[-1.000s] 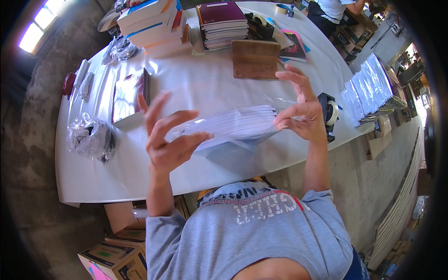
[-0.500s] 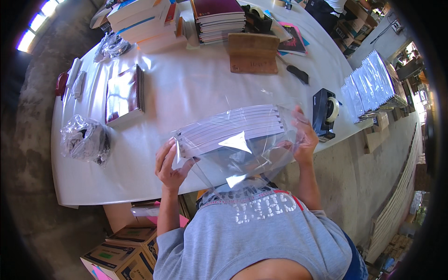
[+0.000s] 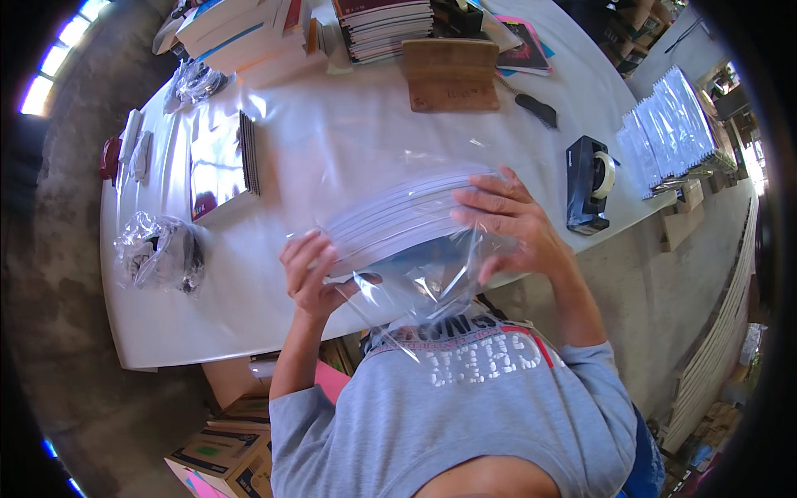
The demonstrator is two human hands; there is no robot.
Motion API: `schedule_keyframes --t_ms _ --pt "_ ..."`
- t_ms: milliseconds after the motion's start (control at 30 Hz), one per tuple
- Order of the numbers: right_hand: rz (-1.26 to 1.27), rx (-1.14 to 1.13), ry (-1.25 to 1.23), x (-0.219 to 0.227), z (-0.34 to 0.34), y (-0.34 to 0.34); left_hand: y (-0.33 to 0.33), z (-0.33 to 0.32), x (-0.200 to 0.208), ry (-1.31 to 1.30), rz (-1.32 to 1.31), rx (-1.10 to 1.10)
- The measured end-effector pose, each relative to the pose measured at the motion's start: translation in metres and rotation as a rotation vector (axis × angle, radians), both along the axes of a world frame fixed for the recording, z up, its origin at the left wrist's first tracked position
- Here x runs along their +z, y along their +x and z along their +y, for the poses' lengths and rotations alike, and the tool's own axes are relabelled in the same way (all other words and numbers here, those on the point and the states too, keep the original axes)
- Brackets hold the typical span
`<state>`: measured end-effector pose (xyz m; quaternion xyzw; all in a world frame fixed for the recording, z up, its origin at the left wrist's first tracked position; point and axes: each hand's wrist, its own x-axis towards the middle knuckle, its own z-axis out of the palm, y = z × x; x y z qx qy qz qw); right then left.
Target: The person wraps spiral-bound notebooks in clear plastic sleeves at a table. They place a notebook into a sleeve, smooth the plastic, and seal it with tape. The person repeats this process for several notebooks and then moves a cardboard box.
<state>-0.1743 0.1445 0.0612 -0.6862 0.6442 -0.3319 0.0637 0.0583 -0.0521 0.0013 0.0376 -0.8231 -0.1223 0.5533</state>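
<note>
In front of my chest, at the near table edge, is a stack of books with white page edges up, inside clear plastic wrap. My left hand grips the stack's left end through the plastic, fingers curled at the far side and thumb on the near side. My right hand is bent over the stack's right end, its fingers on top and its thumb lower at the plastic. Loose, shiny film hangs from the near side toward my shirt. The covers are mostly hidden by glare.
A black tape dispenser stands to the right, near wrapped spiral notebooks. Farther back lie a brown folded board, a black-handled tool and book stacks. On the left are spiral notebooks and crumpled plastic.
My right hand has moved left and inward, from holding the plastic out at the side onto the stack's right end. The film has drawn in closer around the books.
</note>
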Motion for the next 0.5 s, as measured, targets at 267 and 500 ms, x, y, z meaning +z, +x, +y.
schedule_keyframes --t_ms 267,500 --pt "0.354 0.194 0.296 0.036 -0.017 -0.009 -0.02 -0.025 0.099 -0.084 -1.034 -0.437" --pt "0.115 0.268 0.364 0.045 -0.011 -0.014 -0.05 -0.026 0.11 -0.131 -1.205 -0.478"
